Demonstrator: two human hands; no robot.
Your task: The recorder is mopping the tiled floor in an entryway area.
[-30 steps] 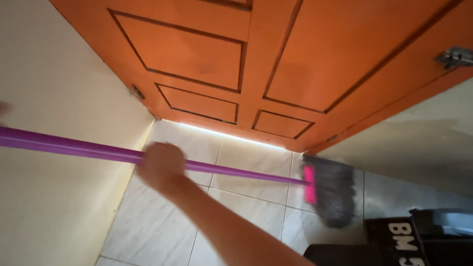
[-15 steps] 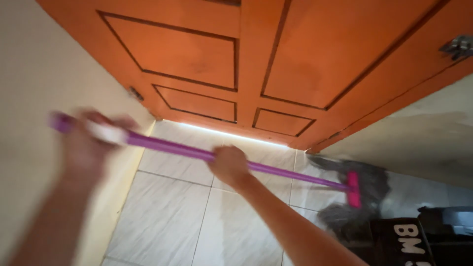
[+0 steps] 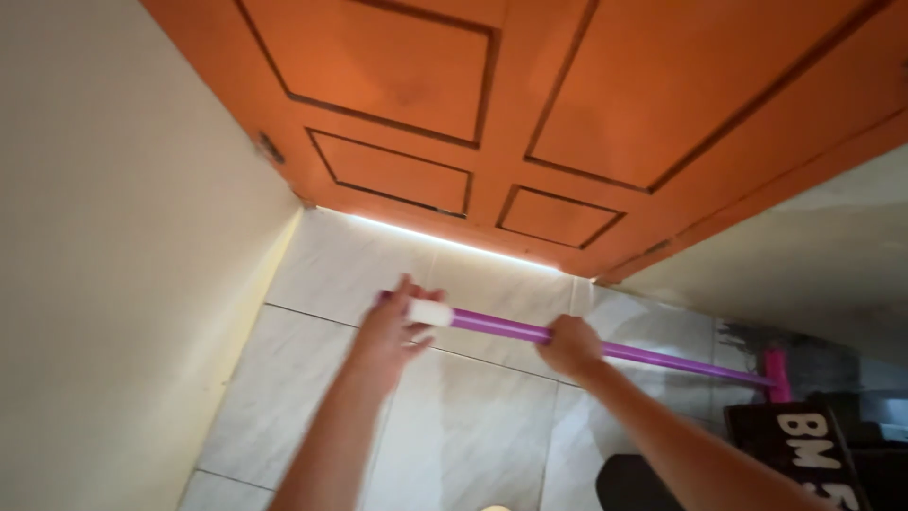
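Count in view: one broom, two hands, one door, one wall on your left, one tiled floor, and one black box at the lower right.

Broom handle (image 3: 605, 348): one purple rod, running from upper left to lower right across the floor tiles (image 3: 454, 445). It carries one white band near its upper end. Its lower end joins a pink socket at the broom head (image 3: 777, 374), which sits low at the right, beside the black box (image 3: 804, 445) with white lettering. The bristles there are dark and blurred; you cannot make out their shape.

Your left hand (image 3: 395, 326): wrapped around the top end of the handle, at the white band, fingers curled over it.

Your right hand (image 3: 567, 345): clenched around the handle further down, near the left hand but apart from it, with a short stretch of purple rod showing between the two.

The orange panelled door (image 3: 530, 123) stands ahead, with a bright strip of light under its bottom edge. The cream wall (image 3: 113, 265) meets it at the left corner.
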